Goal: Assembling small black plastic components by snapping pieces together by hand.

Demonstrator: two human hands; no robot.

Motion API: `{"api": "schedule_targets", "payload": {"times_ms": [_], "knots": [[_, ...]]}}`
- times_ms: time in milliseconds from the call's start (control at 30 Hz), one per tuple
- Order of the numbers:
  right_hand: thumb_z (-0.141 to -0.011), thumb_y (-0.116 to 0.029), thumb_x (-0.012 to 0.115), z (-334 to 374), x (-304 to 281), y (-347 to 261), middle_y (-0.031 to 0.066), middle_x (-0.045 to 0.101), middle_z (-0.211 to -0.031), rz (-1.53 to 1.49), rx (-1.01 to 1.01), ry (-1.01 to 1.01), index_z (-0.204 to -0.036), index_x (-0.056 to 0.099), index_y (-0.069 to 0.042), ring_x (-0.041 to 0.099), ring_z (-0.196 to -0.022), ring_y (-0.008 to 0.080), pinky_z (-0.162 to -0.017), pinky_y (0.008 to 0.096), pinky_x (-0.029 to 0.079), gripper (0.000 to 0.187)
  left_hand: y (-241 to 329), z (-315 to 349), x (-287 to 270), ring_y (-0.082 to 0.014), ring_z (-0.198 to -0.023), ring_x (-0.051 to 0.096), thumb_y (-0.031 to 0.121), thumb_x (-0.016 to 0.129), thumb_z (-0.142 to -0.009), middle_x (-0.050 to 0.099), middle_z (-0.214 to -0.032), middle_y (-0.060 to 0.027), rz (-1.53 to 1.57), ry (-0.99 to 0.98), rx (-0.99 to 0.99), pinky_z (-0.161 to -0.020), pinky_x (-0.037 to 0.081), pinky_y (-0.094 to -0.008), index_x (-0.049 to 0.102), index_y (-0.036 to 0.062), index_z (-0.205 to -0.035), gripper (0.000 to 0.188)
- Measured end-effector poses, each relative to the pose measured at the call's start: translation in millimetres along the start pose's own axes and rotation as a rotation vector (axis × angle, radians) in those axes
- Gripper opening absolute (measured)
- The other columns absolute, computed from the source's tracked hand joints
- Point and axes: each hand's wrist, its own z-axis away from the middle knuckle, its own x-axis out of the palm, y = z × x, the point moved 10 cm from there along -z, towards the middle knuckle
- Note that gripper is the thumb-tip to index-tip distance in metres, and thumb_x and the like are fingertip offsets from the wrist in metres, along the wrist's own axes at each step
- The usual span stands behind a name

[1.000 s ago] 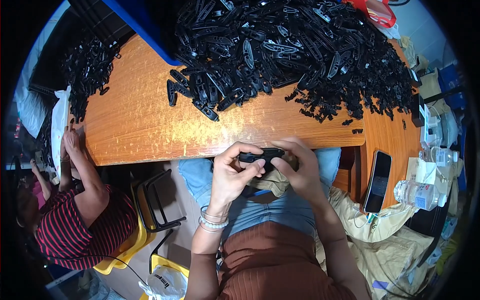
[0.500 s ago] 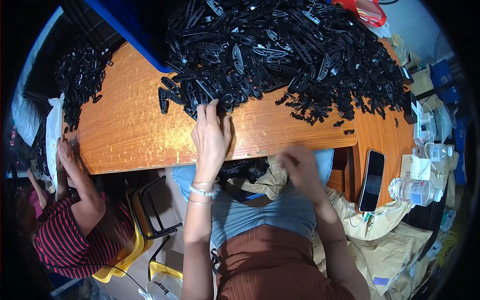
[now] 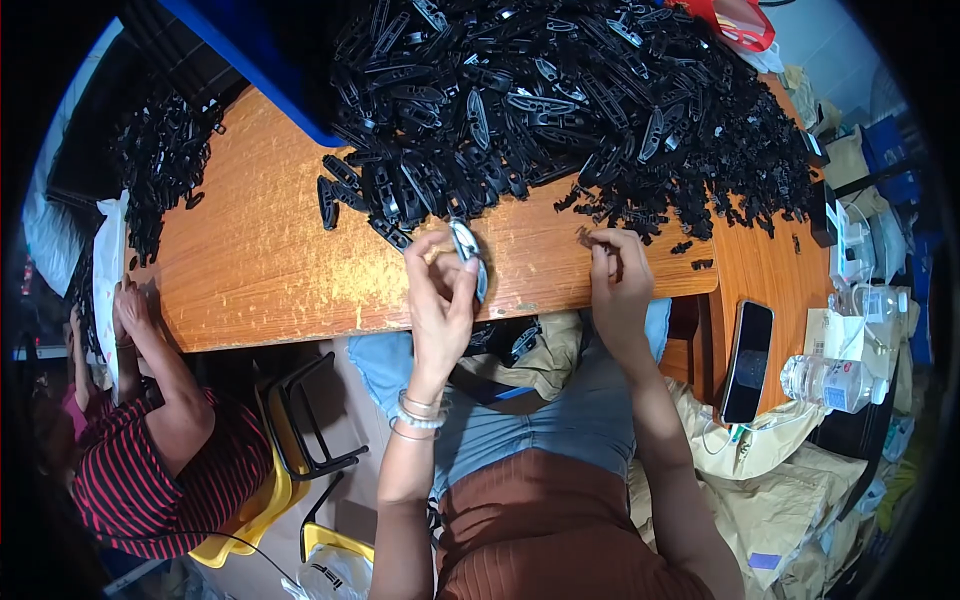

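Observation:
My left hand (image 3: 438, 292), a beaded bracelet at its wrist, pinches a long oval black plastic part (image 3: 466, 248) with a glossy, light-catching face. It holds the part tilted just above the wooden table (image 3: 270, 230), near the front edge. My right hand (image 3: 624, 285) is over the table's edge further right, thumb and fingers pinched together on a small dark plastic clip (image 3: 587, 237), only partly visible. Ahead of my hands lies a big heap of long black plastic parts (image 3: 500, 100). Its right side runs into a heap of small black clips (image 3: 730, 170).
A blue bin (image 3: 262, 65) leans at the heap's left. At right are a phone (image 3: 747, 362) and clear plastic bottles (image 3: 832, 382). Below the table edge, an open brown bag (image 3: 555, 365) holds black parts. A co-worker in a striped shirt (image 3: 165, 470) sits at left beside another pile (image 3: 165, 160).
My left hand has drawn back from the heap, bringing a long black part with it. My right hand has moved forward and right from over my lap to the table, by the small clips.

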Motion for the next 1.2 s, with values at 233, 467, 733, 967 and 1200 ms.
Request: {"api": "schedule_targets", "payload": {"times_ms": [233, 467, 733, 967, 1200], "knots": [[-0.081, 0.004, 0.059, 23.5, 29.6, -12.9, 0.005, 0.054, -0.087, -0.774, 0.31, -0.235, -0.1, 0.062, 0.004, 0.054, -0.075, 0.0097, -0.069, 0.0208, 0.044, 0.019, 0.6, 24.2, 34.8, -0.0048, -0.066, 0.05, -0.004, 0.063, -0.08, 0.054, -0.08, 0.0002, 0.18, -0.375, -0.118, -0.06, 0.04, -0.0155, 0.044, 0.0038, -0.102, 0.031], [-0.079, 0.002, 0.064, 27.2, 29.5, -44.6, 0.0051, 0.053, -0.091, -0.519, 0.097, -0.338, -0.088, 0.064, 0.003, 0.053, -0.08, 0.0115, -0.07, 0.0226, 0.043, 0.009, 9.0, 34.8, 33.2, -0.0071, -0.061, 0.06, -0.002, 0.062, -0.082, 0.062, -0.074, -0.0051, 0.212, -0.397, -0.161, -0.05, 0.046, -0.0163, 0.055, -0.0027, -0.101, 0.019], [-0.079, -0.001, 0.064, 31.2, 17.2, -76.3, 0.0027, 0.054, -0.082, -0.12, -0.311, -0.275, -0.092, 0.063, 0.0, 0.049, -0.075, 0.0109, -0.068, 0.0277, 0.042, 0.013, 3.6, 34.8, 25.3, -0.0093, -0.067, 0.064, -0.005, 0.061, -0.081, 0.064, -0.078, -0.0066, 0.283, -0.297, -0.158, -0.058, 0.051, -0.0179, 0.057, -0.0054, -0.098, 0.018], [-0.08, -0.001, 0.063, 63.5, 61.9, -6.6, 0.0021, 0.061, -0.085, -0.66, 0.371, -0.609, -0.109, 0.058, 0.0, 0.055, -0.074, 0.0068, -0.067, 0.0208, 0.044, 0.03, 7.9, 36.7, 25.6, -0.0069, -0.06, 0.062, 0.0, 0.059, -0.083, 0.065, -0.069, -0.0045, 0.097, -0.337, -0.074, -0.053, 0.047, -0.0178, 0.06, -0.0018, -0.096, 0.013], [-0.083, -0.002, 0.06, 63.8, 62.4, -16.4, 0.0028, 0.061, -0.074, -0.491, 0.399, -0.905, -0.102, 0.064, 0.0, 0.055, -0.065, 0.005, -0.059, 0.0202, 0.044, 0.019, 7.8, -4.4, -48.8, -0.0106, -0.055, 0.052, 0.017, 0.061, -0.087, 0.059, -0.066, -0.0056, -0.308, 0.097, 0.012, -0.053, 0.044, -0.0264, 0.063, -0.002, -0.092, 0.02]]}}
